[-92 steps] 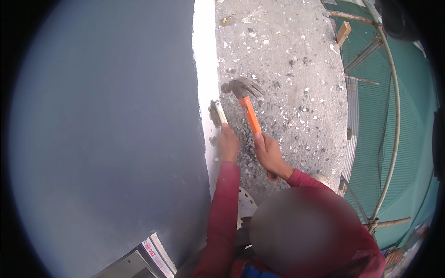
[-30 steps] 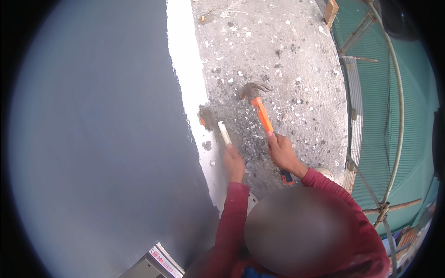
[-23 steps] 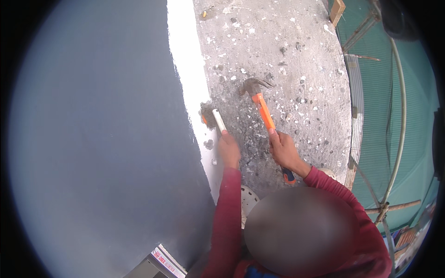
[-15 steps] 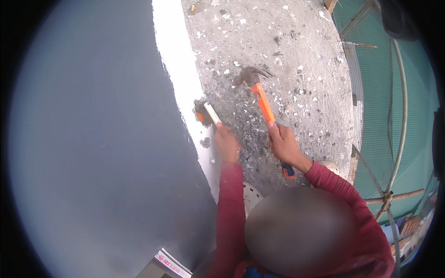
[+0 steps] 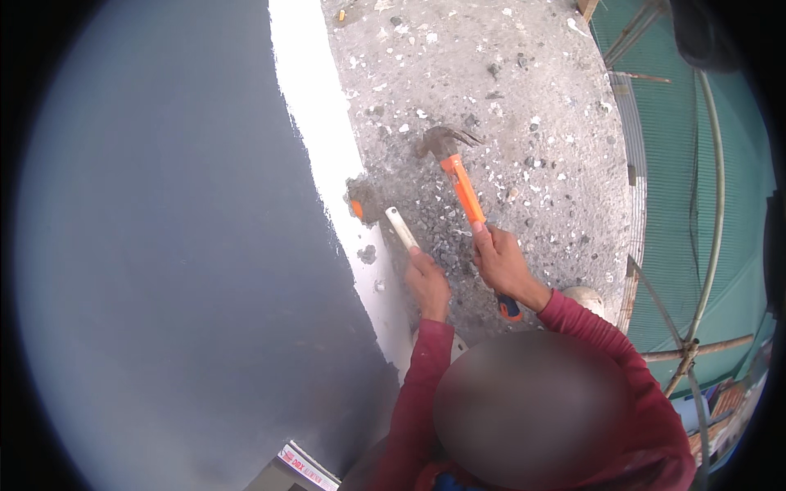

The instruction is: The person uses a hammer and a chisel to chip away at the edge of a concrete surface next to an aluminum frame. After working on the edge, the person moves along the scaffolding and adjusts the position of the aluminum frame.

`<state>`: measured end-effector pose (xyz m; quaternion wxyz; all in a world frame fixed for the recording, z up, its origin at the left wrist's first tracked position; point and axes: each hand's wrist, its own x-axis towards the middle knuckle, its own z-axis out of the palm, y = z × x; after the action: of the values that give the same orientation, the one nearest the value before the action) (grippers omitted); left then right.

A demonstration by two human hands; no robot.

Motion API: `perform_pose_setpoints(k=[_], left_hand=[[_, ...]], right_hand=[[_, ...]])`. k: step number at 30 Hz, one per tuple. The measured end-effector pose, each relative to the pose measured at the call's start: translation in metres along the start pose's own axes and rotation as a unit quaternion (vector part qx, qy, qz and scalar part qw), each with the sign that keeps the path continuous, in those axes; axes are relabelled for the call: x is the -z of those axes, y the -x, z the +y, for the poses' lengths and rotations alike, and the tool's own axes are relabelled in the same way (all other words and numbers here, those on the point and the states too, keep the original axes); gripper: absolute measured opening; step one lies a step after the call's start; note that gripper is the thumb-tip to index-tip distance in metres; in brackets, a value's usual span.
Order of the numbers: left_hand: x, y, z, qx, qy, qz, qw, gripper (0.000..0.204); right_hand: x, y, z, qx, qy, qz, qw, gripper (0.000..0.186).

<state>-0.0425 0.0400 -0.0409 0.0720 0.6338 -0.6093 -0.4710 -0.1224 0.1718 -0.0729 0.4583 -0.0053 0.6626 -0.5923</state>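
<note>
Left hand (image 5: 428, 285) clenched around a white handle (image 5: 401, 227), my right hand (image 5: 501, 260) grasps an orange-handled claw hammer (image 5: 463, 188) above rubble-strewn concrete (image 5: 475, 49).

The floor (image 5: 467, 74) is of rough grey concrete, with an uneven surface. Many white flecks (image 5: 431, 38) are scattered on it, and between them there are dark spots of different size. Grey rubble (image 5: 438, 229) lies most densely in the middle part, toward the left edge, and it becomes thinner to the right. Near the upper left corner lies one small orange piece (image 5: 341, 15). At the lower right rests a pale shoe (image 5: 585, 299), partly hidden.
</note>
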Motion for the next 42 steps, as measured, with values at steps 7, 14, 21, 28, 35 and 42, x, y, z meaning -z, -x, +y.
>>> perform_pose_setpoints(k=[7,14,21,28,35,42], left_hand=[[0.001,0.002,0.010,0.081,0.056,-0.064,0.993,0.049],[0.012,-0.009,-0.007,0.020,0.092,-0.074,0.993,0.050],[0.027,-0.027,-0.025,0.094,0.158,-0.112,0.977,0.052],[0.044,-0.034,-0.037,0.079,0.146,-0.156,0.974,0.052],[0.045,-0.033,-0.035,0.074,0.129,-0.153,0.977,0.052],[0.046,-0.036,-0.038,0.037,0.125,-0.169,0.977,0.053]], right_hand=[[0.006,0.000,0.006,0.006,0.036,0.013,0.999,0.056],[0.019,0.006,-0.014,0.011,0.059,-0.033,0.998,0.056],[0.007,0.029,-0.011,0.079,0.050,-0.080,0.992,0.050],[-0.042,0.028,0.006,0.121,0.149,-0.079,0.978,0.046],[-0.038,0.043,0.012,0.185,0.056,-0.056,0.980,0.049],[-0.049,0.025,0.010,0.137,0.140,0.009,0.981,0.061]])
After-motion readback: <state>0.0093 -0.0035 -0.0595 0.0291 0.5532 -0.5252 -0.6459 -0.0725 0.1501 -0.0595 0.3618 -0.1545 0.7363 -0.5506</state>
